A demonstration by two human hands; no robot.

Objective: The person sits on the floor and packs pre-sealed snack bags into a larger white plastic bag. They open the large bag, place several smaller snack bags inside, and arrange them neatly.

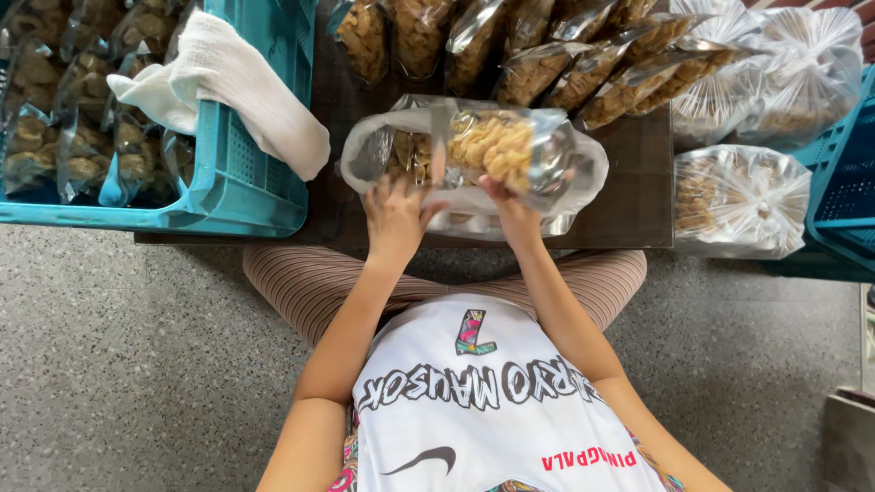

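The person sits at the near edge of a dark tabletop, both hands up on a large clear plastic bag that lies at the middle of that edge. Inside it shows one smaller clear packet of curly golden snacks. The left hand is closed on the bag's near left part, fingers curled into the plastic; the right hand pinches the bag's near side just beside it. The step in hand looks like bagging or adjusting a packet inside the larger bag; a next move would need a firm grip on the slippery film so the contents do not slide out.

Along the far edge leans a row of roughly eight similar snack packets. At the right edge sit three bulky clear bags. At the left corner stands one teal crate holding more packets, with one white cloth draped over its rim.
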